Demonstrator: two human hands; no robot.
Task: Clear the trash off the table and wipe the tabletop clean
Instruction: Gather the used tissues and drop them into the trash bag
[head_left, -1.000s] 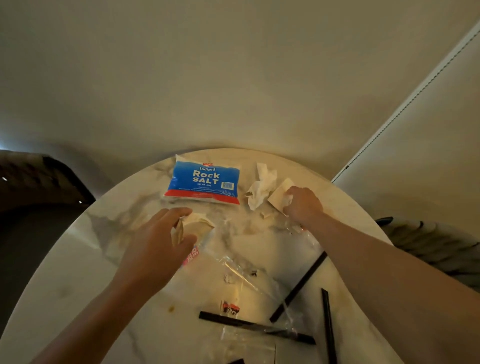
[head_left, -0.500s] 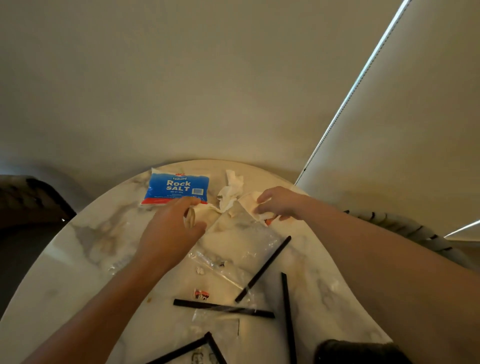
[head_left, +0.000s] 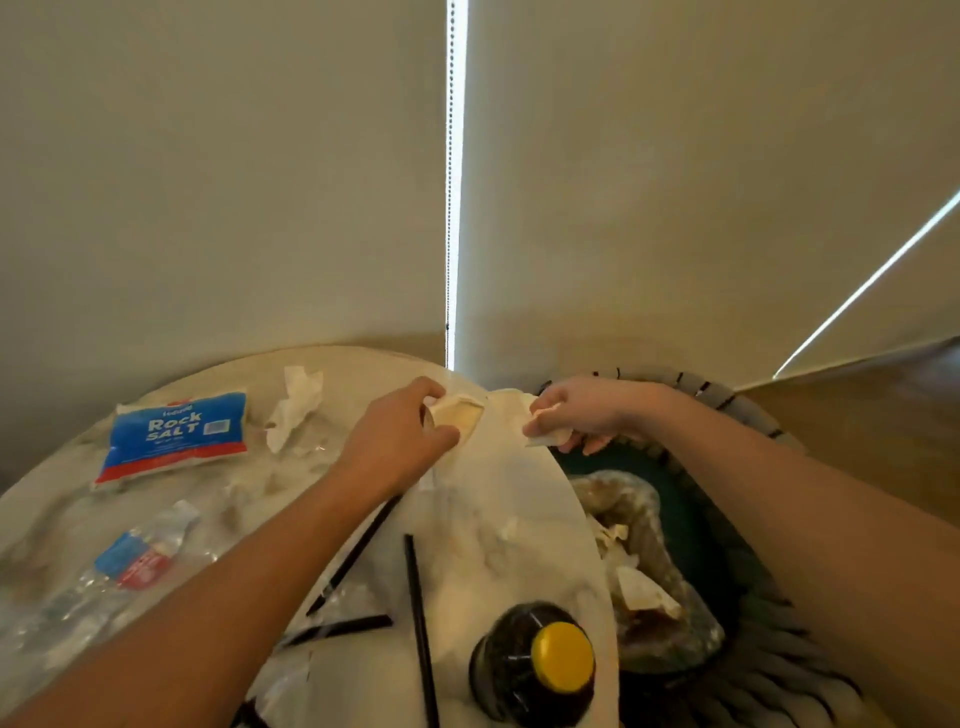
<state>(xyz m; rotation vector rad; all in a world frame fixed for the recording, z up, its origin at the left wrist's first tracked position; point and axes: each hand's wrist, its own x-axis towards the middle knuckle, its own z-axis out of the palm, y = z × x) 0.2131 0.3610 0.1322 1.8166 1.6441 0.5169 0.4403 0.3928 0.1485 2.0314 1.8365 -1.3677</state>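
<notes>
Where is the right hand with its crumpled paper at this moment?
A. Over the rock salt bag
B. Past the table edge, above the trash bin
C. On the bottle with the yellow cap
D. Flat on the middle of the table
B: the right hand grips a piece of crumpled paper beyond the table edge, above the trash bin that already holds trash.

Two big cream window blinds (head_left: 208, 182) are hanging high above the grip. A thin strip of bright white light (head_left: 457, 208) is shining between them, straight above the grip. A brown wooden floor (head_left: 857, 415) is showing far to the right of the grip.
</notes>
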